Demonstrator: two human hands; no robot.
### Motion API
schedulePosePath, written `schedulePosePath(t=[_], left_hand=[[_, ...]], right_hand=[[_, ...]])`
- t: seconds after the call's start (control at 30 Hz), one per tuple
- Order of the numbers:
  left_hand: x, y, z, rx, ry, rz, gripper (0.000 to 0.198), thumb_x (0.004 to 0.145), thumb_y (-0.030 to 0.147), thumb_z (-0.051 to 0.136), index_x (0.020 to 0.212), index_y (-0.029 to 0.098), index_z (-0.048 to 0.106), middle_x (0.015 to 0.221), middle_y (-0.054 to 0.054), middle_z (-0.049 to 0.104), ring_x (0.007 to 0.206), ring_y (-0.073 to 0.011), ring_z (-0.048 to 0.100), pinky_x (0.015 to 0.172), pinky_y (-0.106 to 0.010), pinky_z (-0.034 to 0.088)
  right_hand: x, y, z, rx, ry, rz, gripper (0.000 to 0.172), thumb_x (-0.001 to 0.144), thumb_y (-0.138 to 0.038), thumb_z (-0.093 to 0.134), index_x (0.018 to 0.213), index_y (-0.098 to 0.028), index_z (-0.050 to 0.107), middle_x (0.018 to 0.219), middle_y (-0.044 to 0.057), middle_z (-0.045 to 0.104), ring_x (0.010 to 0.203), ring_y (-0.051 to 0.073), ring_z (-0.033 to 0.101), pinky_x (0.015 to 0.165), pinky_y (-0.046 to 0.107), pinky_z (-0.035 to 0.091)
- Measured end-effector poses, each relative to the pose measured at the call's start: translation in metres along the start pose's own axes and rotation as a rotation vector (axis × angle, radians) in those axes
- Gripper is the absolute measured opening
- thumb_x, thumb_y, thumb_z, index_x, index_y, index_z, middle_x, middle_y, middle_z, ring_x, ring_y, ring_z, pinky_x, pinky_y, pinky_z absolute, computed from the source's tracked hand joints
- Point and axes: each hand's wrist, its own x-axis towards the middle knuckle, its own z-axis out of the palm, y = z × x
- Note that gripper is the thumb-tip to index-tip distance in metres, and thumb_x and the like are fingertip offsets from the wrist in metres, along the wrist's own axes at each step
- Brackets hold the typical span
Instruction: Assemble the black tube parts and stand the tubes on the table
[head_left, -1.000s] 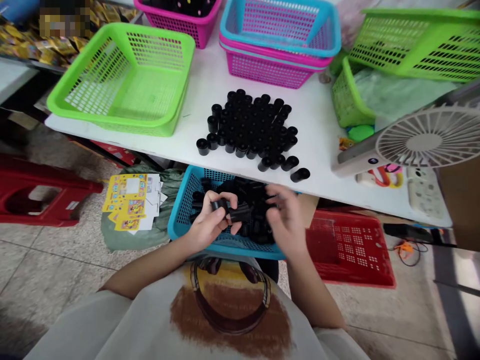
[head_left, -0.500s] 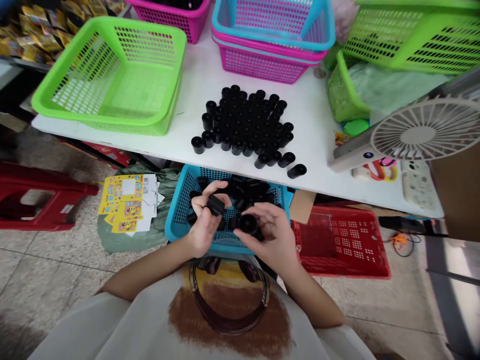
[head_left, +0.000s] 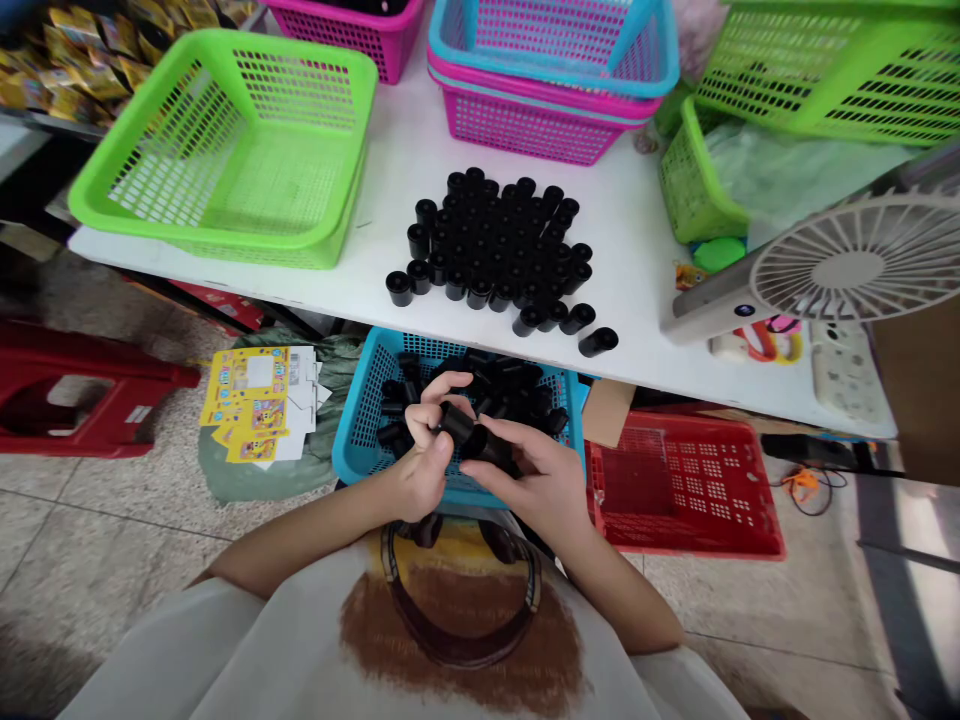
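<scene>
My left hand (head_left: 429,450) pinches a short black cylinder (head_left: 456,424) between thumb and fingers. Another black cylindrical piece (head_left: 491,447) is gripped in my right hand (head_left: 536,465). The two pieces meet end to end, though fingers partly cover the joint. Both hands are above a blue basket (head_left: 346,440) on my lap side of the table, holding many loose black parts. On the white table (head_left: 300,300) stands a cluster of black cylinders (head_left: 495,235), most upright; one cylinder (head_left: 598,342) leans or lies at the near right edge.
A green basket (head_left: 330,225) stands at the table's left, with stacked pink and blue baskets (head_left: 540,125) behind the cluster. To the right is a grey fan (head_left: 705,305). Yellow printed cards (head_left: 255,405) lie left of the blue basket, a red crate (head_left: 637,490) right of it.
My hands have come together. The cylinder in my left hand has moved right to meet the piece in my right hand, which has tilted toward it.
</scene>
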Motion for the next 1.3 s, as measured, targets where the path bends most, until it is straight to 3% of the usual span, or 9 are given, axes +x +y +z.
schedulePosePath(t=[0.13, 0.27, 0.43, 0.57, 0.73, 0.97, 1.13, 1.2, 1.3], left_hand=[[0.0, 0.005, -0.009, 0.073, -0.202, -0.077, 0.024, 0.112, 0.049, 0.037, 0.101, 0.028, 0.038, 0.169, -0.011, 0.036, 0.121, -0.0223, 0.057, 0.106, -0.051, 0.048], [0.008, 0.004, -0.024, 0.387, -0.413, 0.074, 0.03, 0.11, 0.053, 0.039, 0.124, 0.028, 0.044, 0.174, -0.02, 0.032, 0.148, -0.0316, 0.042, 0.118, -0.063, 0.031], [0.019, 0.006, -0.024, 0.597, -0.391, 0.097, 0.066, 0.102, 0.041, 0.065, 0.162, 0.029, 0.039, 0.163, -0.018, 0.051, 0.14, -0.0329, 0.054, 0.114, -0.053, 0.047], [0.033, 0.015, -0.023, 0.633, -0.368, 0.1, 0.046, 0.099, 0.032, 0.07, 0.145, 0.033, 0.063, 0.138, -0.008, 0.074, 0.12, -0.026, 0.07, 0.105, -0.043, 0.058], [0.081, 0.01, -0.051, 0.856, -0.16, 0.11, 0.035, 0.096, 0.037, 0.075, 0.129, 0.024, 0.074, 0.122, -0.009, 0.077, 0.109, -0.0262, 0.074, 0.105, -0.047, 0.059], [0.131, -0.021, -0.071, 1.155, -0.154, -0.042, 0.05, 0.096, 0.02, 0.069, 0.146, 0.016, 0.062, 0.133, -0.012, 0.064, 0.095, -0.0189, 0.072, 0.097, -0.037, 0.062], [0.117, 0.004, -0.052, 1.242, -0.173, 0.098, 0.04, 0.102, 0.024, 0.064, 0.142, 0.019, 0.062, 0.147, -0.015, 0.06, 0.121, -0.028, 0.067, 0.105, -0.042, 0.056], [0.103, 0.016, -0.045, 1.233, -0.289, 0.091, 0.022, 0.107, 0.03, 0.056, 0.119, 0.019, 0.07, 0.132, -0.012, 0.067, 0.118, -0.0267, 0.067, 0.106, -0.042, 0.054], [0.077, 0.015, -0.039, 1.238, -0.713, -0.181, 0.018, 0.104, 0.031, 0.061, 0.113, 0.018, 0.07, 0.114, -0.01, 0.071, 0.102, -0.0241, 0.07, 0.092, -0.036, 0.056]], right_hand=[[0.002, 0.003, 0.0, 0.074, -0.062, 0.058, 0.037, 0.082, -0.046, 0.089, 0.114, -0.03, 0.08, 0.103, 0.004, 0.084, 0.086, 0.021, 0.08, 0.076, 0.034, 0.069], [0.005, 0.013, -0.001, 0.177, -0.001, 0.018, 0.041, 0.082, -0.053, 0.087, 0.116, -0.032, 0.076, 0.116, 0.007, 0.075, 0.099, 0.022, 0.076, 0.078, 0.035, 0.067], [0.007, 0.025, 0.002, 0.413, 0.05, 0.056, 0.041, 0.083, -0.053, 0.087, 0.108, -0.033, 0.061, 0.104, 0.0, 0.071, 0.093, 0.019, 0.076, 0.075, 0.031, 0.066], [0.007, 0.032, 0.004, 0.447, 0.028, 0.048, 0.04, 0.093, -0.057, 0.075, 0.111, -0.034, 0.048, 0.12, 0.003, 0.072, 0.112, 0.021, 0.075, 0.088, 0.036, 0.067], [0.014, 0.039, -0.01, 0.005, 0.045, 0.086, 0.037, 0.102, -0.049, 0.061, 0.132, -0.03, 0.051, 0.148, 0.013, 0.06, 0.138, 0.025, 0.061, 0.107, 0.045, 0.06], [0.017, 0.068, -0.004, -0.872, -0.57, 0.162, 0.044, 0.102, -0.022, 0.057, 0.146, -0.015, 0.058, 0.149, 0.022, 0.058, 0.132, 0.036, 0.06, 0.112, 0.054, 0.052], [0.013, 0.078, 0.009, -0.925, -0.785, 0.172, 0.037, 0.103, -0.015, 0.053, 0.138, -0.015, 0.066, 0.153, 0.019, 0.057, 0.123, 0.033, 0.065, 0.106, 0.048, 0.054], [0.013, 0.077, 0.009, -0.908, -0.828, 0.165, 0.031, 0.103, -0.023, 0.059, 0.131, -0.016, 0.069, 0.145, 0.017, 0.063, 0.123, 0.033, 0.064, 0.108, 0.047, 0.052], [0.015, 0.077, 0.008, -0.876, -0.857, 0.174, 0.039, 0.098, -0.033, 0.071, 0.134, -0.017, 0.068, 0.14, 0.016, 0.065, 0.121, 0.034, 0.066, 0.107, 0.047, 0.052]])
